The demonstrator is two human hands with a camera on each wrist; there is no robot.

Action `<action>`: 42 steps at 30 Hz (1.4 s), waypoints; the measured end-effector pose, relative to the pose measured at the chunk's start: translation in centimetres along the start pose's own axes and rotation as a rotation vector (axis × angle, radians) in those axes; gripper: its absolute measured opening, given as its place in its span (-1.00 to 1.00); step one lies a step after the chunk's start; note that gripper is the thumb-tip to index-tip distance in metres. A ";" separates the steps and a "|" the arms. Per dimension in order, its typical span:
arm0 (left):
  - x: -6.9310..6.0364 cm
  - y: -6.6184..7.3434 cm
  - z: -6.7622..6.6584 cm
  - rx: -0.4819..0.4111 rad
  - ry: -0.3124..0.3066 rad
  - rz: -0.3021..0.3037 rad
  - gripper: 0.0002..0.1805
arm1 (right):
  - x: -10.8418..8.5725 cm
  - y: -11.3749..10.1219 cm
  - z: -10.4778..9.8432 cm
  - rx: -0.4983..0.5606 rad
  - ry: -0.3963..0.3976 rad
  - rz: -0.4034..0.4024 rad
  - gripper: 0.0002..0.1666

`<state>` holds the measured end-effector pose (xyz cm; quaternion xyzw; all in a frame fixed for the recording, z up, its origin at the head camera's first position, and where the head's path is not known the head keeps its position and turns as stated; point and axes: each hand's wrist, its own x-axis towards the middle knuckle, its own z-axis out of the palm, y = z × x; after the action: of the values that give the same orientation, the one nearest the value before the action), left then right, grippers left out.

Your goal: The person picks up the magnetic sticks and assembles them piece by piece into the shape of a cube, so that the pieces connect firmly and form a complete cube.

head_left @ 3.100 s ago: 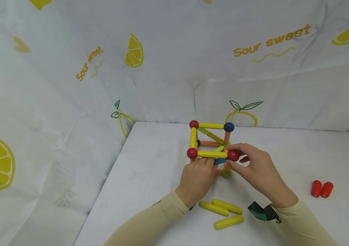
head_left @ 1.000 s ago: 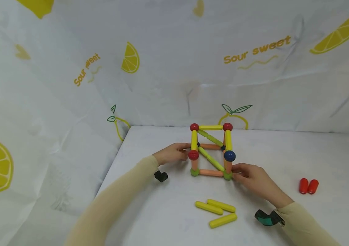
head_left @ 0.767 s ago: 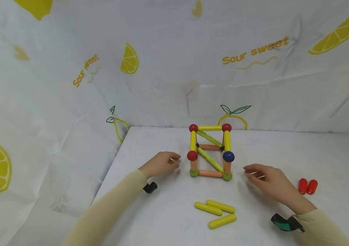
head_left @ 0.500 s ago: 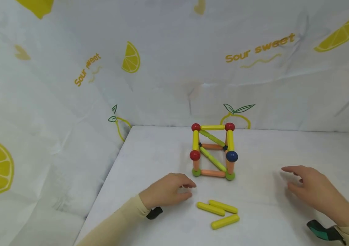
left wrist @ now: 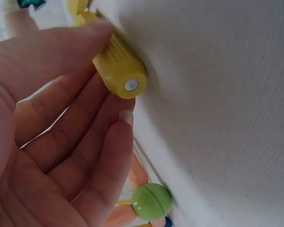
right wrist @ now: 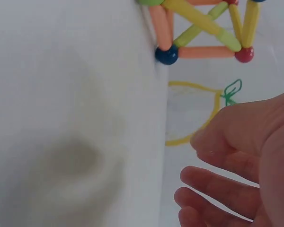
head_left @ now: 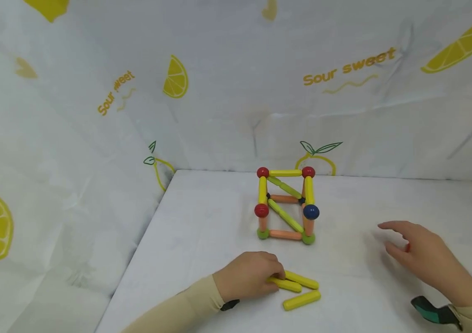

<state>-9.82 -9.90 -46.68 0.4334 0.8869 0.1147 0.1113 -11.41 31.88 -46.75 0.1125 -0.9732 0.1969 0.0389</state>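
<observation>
A cube-like frame of magnetic rods and balls [head_left: 285,235] stands on the table, with red and blue balls at its top corners and green balls at its lower front ones. In front of it, my left hand [head_left: 250,275] pinches the left end of a yellow magnetic rod [head_left: 290,285]; the left wrist view shows the thumb along this rod [left wrist: 118,66] and fingers under it. My right hand [head_left: 423,254] hovers to the right of the frame, fingers relaxed and apart, holding nothing. In the right wrist view this hand [right wrist: 236,161] has the frame beyond it.
Two more yellow rods [head_left: 301,300] lie close by the pinched one. A bit of red [head_left: 407,247] shows between the right thumb and fingers, mostly hidden by the hand. A lemon-printed sheet [head_left: 236,115] rises behind the table.
Both hands have let go of the frame, which stands turned from before. My left hand has come forward onto the yellow rods. My right hand has moved off to the right.
</observation>
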 end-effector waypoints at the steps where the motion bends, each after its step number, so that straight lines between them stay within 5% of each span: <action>1: 0.1 0.0 0.1 0.026 0.003 0.008 -0.81 | 0.4 -0.9 0.1 0.021 0.024 -0.005 -0.45; 5: 0.0 0.1 -0.5 0.100 0.001 0.025 -0.79 | 2.2 -5.1 0.1 0.113 0.101 -0.049 -0.42; 9: 0.0 0.5 -2.8 0.122 0.050 0.033 -0.77 | 3.9 -9.1 -0.1 0.189 0.158 -0.084 -0.39; 15: 1.3 1.3 -8.0 0.171 0.302 0.067 -0.71 | 4.9 -12.6 -0.3 0.243 0.243 -0.193 -0.37; 20: 3.1 0.8 -10.3 0.240 0.443 0.085 -0.82 | 5.0 -13.8 0.2 0.283 0.246 -0.251 -0.38; 26: 4.2 -0.3 -10.6 0.273 0.484 0.071 -0.74 | 5.4 -14.6 0.7 0.291 0.219 -0.258 -0.50; 42: 4.5 -1.2 -10.1 0.303 0.488 0.036 -0.58 | 5.5 -14.4 0.8 0.254 0.248 -0.277 -0.53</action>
<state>-16.41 -8.19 -37.88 0.4205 0.8866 0.0836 -0.1736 -13.38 17.54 -41.41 0.2241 -0.9035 0.3231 0.1704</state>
